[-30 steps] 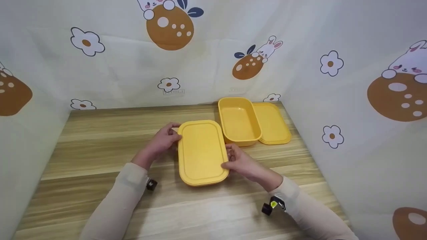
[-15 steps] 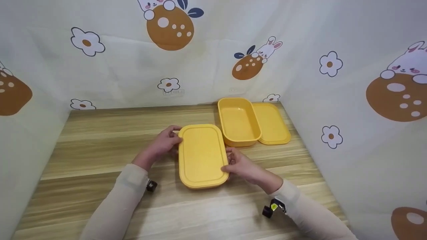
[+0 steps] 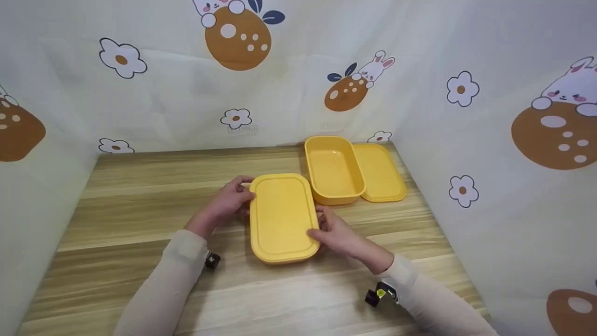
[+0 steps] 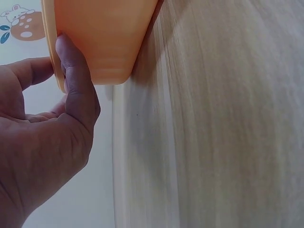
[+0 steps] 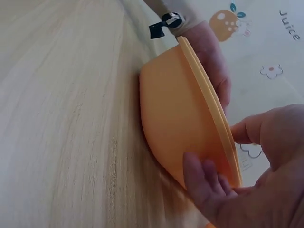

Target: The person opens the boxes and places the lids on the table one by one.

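Observation:
A yellow lidded food container (image 3: 282, 219) sits near the middle of the wooden table, its lid on top. My left hand (image 3: 228, 200) grips the rim at its left side, thumb on the lid's edge and fingers under the rim. On the opposite side my right hand (image 3: 338, 233) pinches the rim the same way, nearer the front corner. In the left wrist view the container's wall (image 4: 104, 38) slopes down to the table below the left fingers. The right wrist view shows the container's side (image 5: 171, 104) and its base at the tabletop.
Behind and to the right stands a second yellow container (image 3: 333, 168), without a lid. A loose yellow lid (image 3: 382, 172) lies flat beside it, partly hidden by it. Printed fabric walls (image 3: 186, 93) enclose the wooden table (image 3: 154, 200) at the back and sides.
Both hands have brought the lidded container slightly toward the person and down; over the last half second it has hardly moved. The open container and loose lid stay in place.

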Motion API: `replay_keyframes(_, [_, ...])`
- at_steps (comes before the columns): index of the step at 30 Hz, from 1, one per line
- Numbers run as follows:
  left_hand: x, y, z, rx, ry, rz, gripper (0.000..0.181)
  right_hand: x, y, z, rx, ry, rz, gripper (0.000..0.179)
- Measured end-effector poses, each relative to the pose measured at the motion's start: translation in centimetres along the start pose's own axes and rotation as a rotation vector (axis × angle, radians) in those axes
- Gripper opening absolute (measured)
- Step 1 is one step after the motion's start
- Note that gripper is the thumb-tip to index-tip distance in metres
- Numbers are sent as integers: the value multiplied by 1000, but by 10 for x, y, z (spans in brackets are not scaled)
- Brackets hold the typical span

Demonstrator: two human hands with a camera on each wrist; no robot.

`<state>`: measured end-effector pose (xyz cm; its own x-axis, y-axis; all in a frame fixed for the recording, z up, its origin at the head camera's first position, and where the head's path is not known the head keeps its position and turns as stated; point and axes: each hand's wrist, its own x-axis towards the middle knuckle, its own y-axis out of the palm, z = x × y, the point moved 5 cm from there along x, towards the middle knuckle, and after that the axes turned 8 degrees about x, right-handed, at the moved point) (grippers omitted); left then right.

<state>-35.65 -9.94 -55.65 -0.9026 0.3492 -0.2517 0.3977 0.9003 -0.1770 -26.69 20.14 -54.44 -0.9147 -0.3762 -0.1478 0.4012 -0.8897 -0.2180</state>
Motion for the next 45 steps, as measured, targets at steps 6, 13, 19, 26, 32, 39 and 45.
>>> replay_keyframes(6, [0,0,1,-18,0,0,56,-6,6,11,-482,-166,-107,97])
replay_keyframes(13, [-1,-1,0,-21,-4,-19,56,-7,25,10,-704,-159,-5,131])
replay_keyframes(19, [0,-1,0,-21,-7,-7,57,-8,29,7,-785,-135,46,143])
replay_keyframes(26, [2,-2,2,-18,-6,-19,58,-7,29,7,-856,-155,52,144])
replay_keyframes(32, [2,-3,2,-10,-12,-27,57,-7,30,4,-850,-140,26,144])
replay_keyframes(39, [1,-4,2,-5,-25,-25,56,-5,29,9,-916,-134,28,147])
replay_keyframes(45, [3,0,2,-25,-7,-35,54,-5,27,11,-925,-120,52,149])
